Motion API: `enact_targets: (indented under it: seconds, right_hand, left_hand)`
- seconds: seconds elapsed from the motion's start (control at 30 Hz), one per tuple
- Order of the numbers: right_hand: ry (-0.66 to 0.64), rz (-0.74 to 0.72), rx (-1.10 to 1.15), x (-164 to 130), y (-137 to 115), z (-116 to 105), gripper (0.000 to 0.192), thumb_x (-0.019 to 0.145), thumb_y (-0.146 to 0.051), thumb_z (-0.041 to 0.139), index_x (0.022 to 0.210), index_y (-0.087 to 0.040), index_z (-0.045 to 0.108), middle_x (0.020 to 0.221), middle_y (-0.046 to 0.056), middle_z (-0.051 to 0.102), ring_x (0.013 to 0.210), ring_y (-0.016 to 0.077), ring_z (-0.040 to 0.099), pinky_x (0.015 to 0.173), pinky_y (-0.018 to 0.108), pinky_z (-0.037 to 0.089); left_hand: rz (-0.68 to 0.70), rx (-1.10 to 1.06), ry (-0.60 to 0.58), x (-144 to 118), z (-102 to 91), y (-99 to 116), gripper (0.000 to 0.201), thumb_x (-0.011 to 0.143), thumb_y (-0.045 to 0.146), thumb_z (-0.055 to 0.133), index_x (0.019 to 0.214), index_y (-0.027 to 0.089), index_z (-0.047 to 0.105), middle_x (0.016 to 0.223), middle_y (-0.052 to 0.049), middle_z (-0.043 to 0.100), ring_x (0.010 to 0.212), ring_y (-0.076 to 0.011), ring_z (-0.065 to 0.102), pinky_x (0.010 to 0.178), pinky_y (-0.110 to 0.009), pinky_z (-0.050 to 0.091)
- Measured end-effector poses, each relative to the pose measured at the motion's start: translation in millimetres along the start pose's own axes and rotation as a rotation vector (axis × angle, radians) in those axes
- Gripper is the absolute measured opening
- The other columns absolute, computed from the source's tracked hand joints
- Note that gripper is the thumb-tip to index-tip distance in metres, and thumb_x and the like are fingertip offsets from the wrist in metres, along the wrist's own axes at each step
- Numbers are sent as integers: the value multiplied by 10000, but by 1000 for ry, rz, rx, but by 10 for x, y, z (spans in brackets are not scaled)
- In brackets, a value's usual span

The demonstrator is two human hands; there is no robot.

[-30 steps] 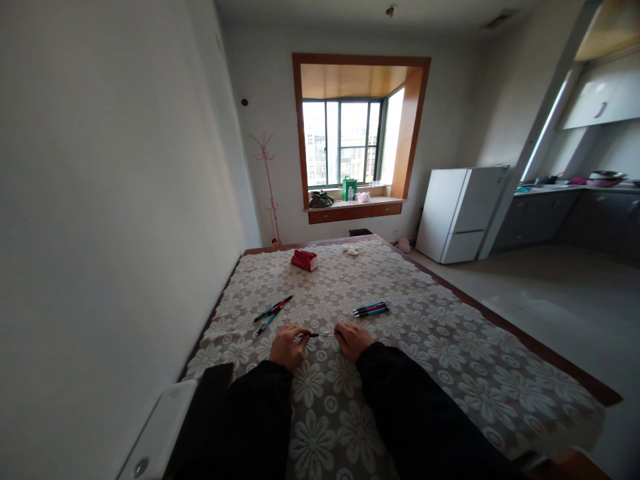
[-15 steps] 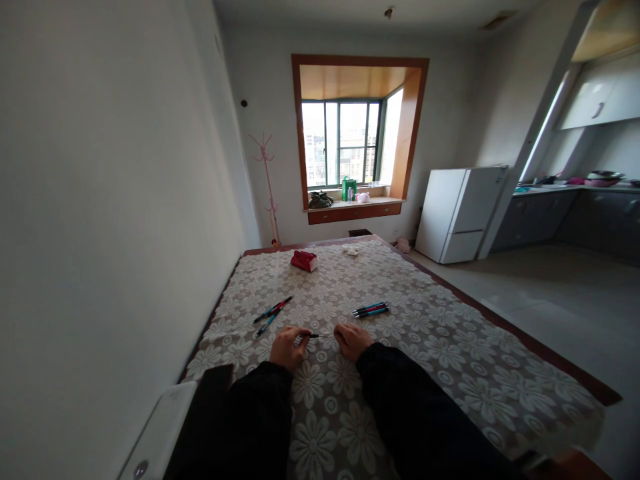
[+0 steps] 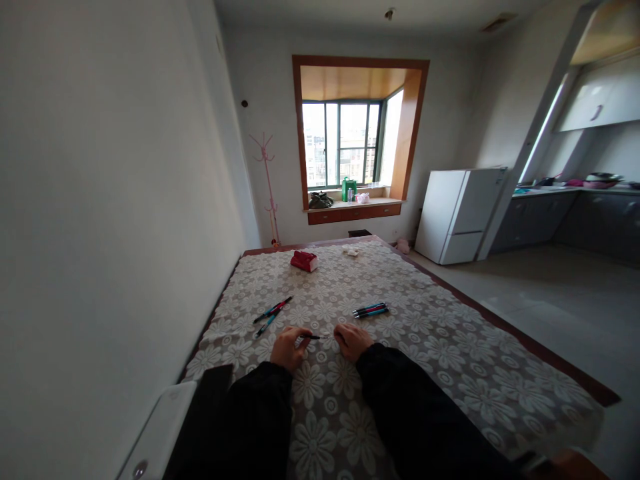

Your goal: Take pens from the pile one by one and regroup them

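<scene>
Both hands low on the lace-covered table (image 3: 450, 347), near edge, close to the body. Left hand (image 3: 287, 347) pinched on the dark end of a slim pen (image 3: 314, 336); right hand (image 3: 353, 340) closed on the pale end. Pen lying level between the two, just above the cloth, left to right. Too small to tell whether the halves are joined or parted.

Doing it well, by judgement: pull or twist along the pen's own axis, grip kept at the fingertips, hands kept low so any small inner part drops onto the cloth and not off the edge.

Pose: both forearms in black sleeves (image 3: 410, 407) angled inward from the near edge, wrists down, knuckles up, fingers curled, hands a little apart.

Around: a few loose pens (image 3: 271, 312) further off to the left; a tidy bundle of pens (image 3: 371, 309) beyond the right hand; a red pouch (image 3: 305, 260) well off at the far side.
</scene>
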State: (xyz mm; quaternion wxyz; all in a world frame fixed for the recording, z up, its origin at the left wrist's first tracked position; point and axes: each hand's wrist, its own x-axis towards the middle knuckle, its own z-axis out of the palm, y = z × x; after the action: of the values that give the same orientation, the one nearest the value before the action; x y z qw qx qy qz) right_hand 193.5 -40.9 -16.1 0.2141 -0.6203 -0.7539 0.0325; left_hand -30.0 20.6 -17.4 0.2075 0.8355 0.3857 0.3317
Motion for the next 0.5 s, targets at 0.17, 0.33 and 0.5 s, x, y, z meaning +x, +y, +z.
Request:
enact_targets:
  seconds: [0.17,0.33,0.5]
  right_hand:
    - [8,-7,0,0,3,7,164,882,-204,436,897,-194,599,893,45,647,836,163,581,714,250,375]
    - [5,-10,13,-2,17,31,159,882,-215,440,905,-199,596,898,43,651,829,162,587,708,248,378]
    - [7,-51,44,-6,25,41,163,885,-226,444,922,-200,601,909,41,656,845,161,590,729,248,388]
  left_hand:
    - [1,-12,17,2,-11,28,199,783,190,592,937,249,703,908,-26,691,908,-182,624,867,-316,493]
    - [27,11,4,0,-32,76,192,780,183,593,926,251,698,909,-19,703,929,-187,616,868,-318,487]
    - [46,46,-20,1,-46,130,190,770,183,613,916,264,703,905,-13,706,934,-186,614,860,-304,482]
